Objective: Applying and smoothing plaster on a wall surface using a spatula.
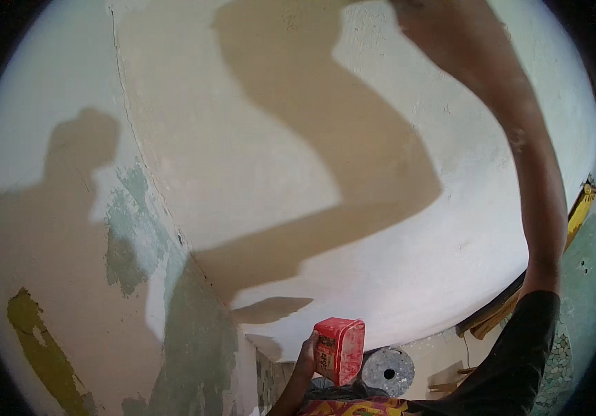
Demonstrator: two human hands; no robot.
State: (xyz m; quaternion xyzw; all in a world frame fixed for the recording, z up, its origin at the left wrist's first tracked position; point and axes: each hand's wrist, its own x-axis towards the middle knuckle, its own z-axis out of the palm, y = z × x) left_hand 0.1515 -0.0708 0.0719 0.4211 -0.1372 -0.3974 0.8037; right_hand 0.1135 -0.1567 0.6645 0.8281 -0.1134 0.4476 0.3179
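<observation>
My left hand (306, 357) is closed on a red, dust-smeared plastic tub (336, 350) at the bottom centre, thumb along its side. My bare right arm (534, 201) is raised up the right side of the view, over the white plastered wall (395, 263), and its hand is cut off by the top edge. Large shadows of my head and arm fall on the wall. A long crack runs down it at the left, beside pale green (128, 229) and olive-yellow (34, 326) bare patches.
Below the tub lies a grey, speckled round object with a centre hole (402, 367). A long yellow object (579, 211) stands at the right rim, beside green wall. Brown material (482, 319) lies along the wall's lower edge. My dark-clothed body is at the bottom.
</observation>
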